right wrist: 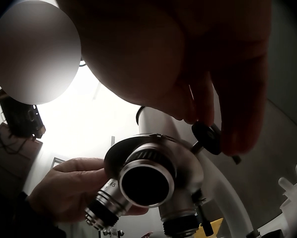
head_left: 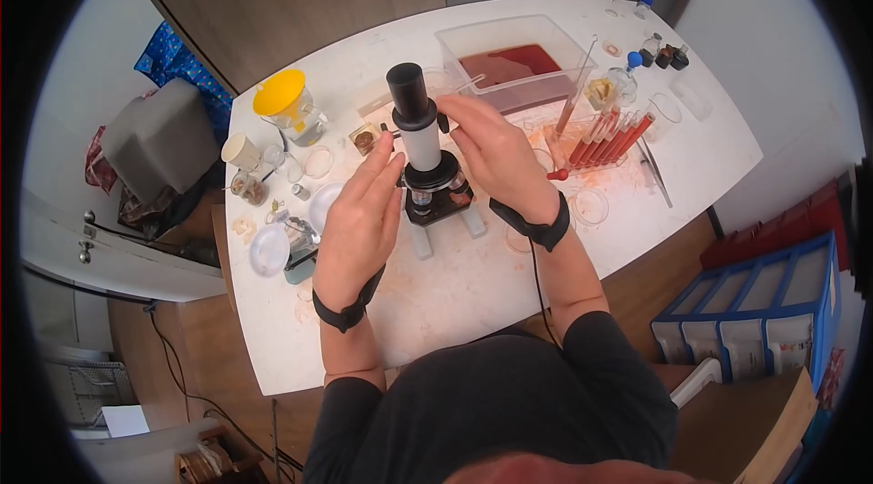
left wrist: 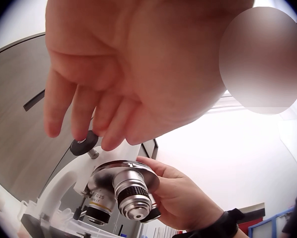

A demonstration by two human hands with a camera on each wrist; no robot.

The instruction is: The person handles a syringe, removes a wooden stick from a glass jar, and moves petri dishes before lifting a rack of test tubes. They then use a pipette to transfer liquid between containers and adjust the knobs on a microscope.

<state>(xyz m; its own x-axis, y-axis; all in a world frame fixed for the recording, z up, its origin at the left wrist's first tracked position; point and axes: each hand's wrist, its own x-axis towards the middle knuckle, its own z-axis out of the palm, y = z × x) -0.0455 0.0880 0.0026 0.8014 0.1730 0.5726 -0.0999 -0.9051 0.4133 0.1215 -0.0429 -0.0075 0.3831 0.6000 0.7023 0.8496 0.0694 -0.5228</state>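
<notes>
A microscope with a black eyepiece [head_left: 411, 93], white tube and black base stands between both hands in the head view. My left hand [head_left: 359, 216] is at its left side, fingertips around a black focus knob [left wrist: 84, 144]. On the opposite side, my right hand [head_left: 500, 152] pinches the other focus knob [right wrist: 206, 137] between its fingers. Below the knobs, silver objectives [left wrist: 131, 196] hang from the round nosepiece [right wrist: 190, 163]. The microscope's stage is partly hidden by the tube in the head view.
A clear tub [head_left: 514, 56] of red liquid stands behind. Red-filled test tubes [head_left: 614, 140] fill a rack at the right, near tweezers [head_left: 657, 173] and a petri dish [head_left: 591, 206]. To the left are a yellow funnel [head_left: 280, 93], a paper cup [head_left: 240, 151] and a white dish [head_left: 269, 250].
</notes>
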